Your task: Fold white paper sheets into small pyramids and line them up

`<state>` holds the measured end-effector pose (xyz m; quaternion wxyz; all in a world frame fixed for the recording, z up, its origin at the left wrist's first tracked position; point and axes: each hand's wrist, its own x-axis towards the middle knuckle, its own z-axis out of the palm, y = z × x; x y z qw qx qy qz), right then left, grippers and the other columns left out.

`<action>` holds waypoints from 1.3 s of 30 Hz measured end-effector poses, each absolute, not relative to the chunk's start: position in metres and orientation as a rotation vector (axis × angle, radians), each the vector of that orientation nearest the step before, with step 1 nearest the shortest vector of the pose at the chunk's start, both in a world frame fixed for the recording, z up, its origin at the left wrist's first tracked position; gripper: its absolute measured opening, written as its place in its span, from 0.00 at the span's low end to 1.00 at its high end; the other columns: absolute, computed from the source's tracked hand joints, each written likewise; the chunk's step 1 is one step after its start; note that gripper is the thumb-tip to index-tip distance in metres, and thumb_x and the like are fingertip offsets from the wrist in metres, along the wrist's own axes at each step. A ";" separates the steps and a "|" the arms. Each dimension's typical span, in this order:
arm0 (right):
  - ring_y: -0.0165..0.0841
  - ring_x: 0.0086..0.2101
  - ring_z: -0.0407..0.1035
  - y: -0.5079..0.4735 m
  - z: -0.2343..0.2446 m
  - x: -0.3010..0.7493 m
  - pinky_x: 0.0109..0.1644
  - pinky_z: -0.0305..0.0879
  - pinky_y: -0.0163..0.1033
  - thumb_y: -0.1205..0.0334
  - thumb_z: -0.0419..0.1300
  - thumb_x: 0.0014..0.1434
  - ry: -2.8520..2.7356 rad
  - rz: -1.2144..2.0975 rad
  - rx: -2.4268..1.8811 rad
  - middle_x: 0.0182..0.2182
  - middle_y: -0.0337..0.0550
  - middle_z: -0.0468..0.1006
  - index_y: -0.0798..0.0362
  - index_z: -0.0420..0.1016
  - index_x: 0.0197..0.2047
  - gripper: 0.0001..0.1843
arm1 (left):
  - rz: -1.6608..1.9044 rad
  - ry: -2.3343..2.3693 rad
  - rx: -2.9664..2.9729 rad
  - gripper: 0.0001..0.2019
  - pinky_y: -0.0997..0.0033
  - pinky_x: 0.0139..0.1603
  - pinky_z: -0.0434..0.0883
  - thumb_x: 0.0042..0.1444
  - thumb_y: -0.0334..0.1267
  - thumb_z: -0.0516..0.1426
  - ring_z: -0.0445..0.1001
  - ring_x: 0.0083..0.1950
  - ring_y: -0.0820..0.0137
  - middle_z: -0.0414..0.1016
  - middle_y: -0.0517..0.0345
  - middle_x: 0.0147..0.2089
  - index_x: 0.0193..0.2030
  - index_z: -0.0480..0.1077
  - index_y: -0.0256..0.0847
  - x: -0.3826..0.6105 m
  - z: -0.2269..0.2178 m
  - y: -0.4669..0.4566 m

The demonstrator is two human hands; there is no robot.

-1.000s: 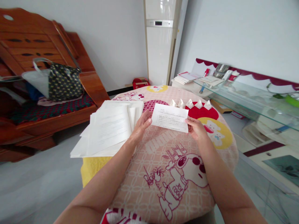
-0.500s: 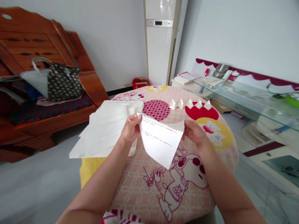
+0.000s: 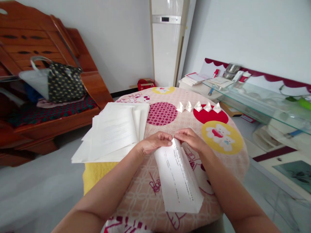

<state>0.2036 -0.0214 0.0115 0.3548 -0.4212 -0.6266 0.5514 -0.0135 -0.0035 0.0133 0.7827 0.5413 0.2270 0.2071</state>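
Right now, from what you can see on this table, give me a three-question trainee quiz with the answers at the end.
1. How many small folded paper pieces stand in the row on the tablecloth?
2. True or false: the paper stack lies on the person's left.
3. Where do the left hand and right hand hold the printed sheet? A: near end; B: middle; C: far end.

Key: 1. Five. 2. True. 3. C.

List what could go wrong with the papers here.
The left hand and right hand pinch the printed sheet at its far end; its near end is loose, so a crease could go crooked.
The paper stack juts past the yellow cloth; the left forearm, close by, might nudge sheets off.
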 end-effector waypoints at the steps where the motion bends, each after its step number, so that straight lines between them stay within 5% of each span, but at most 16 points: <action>1: 0.27 0.25 0.61 -0.022 0.013 0.204 0.30 0.57 0.33 0.44 0.67 0.56 -1.636 1.433 -1.093 0.21 0.35 0.70 0.54 0.76 0.26 0.21 | 0.446 0.499 1.176 0.17 0.78 0.27 0.65 0.47 0.46 0.73 0.71 0.25 0.76 0.77 0.58 0.27 0.32 0.77 0.34 -0.014 0.013 -0.003; 16: 0.25 0.23 0.55 -0.032 0.027 0.203 0.27 0.50 0.32 0.50 0.67 0.53 -1.642 1.569 -1.064 0.21 0.33 0.65 0.54 0.74 0.27 0.16 | 0.586 0.627 1.126 0.19 0.79 0.20 0.53 0.48 0.49 0.71 0.59 0.20 0.81 0.66 0.66 0.21 0.29 0.72 0.35 -0.012 0.013 -0.003; 39: 0.25 0.21 0.53 -0.031 0.017 0.201 0.25 0.45 0.33 0.54 0.67 0.51 -1.523 1.570 -1.070 0.18 0.32 0.63 0.54 0.75 0.25 0.13 | 0.651 0.670 1.145 0.15 0.78 0.22 0.55 0.47 0.44 0.70 0.60 0.21 0.81 0.67 0.66 0.22 0.30 0.73 0.36 -0.003 0.017 -0.007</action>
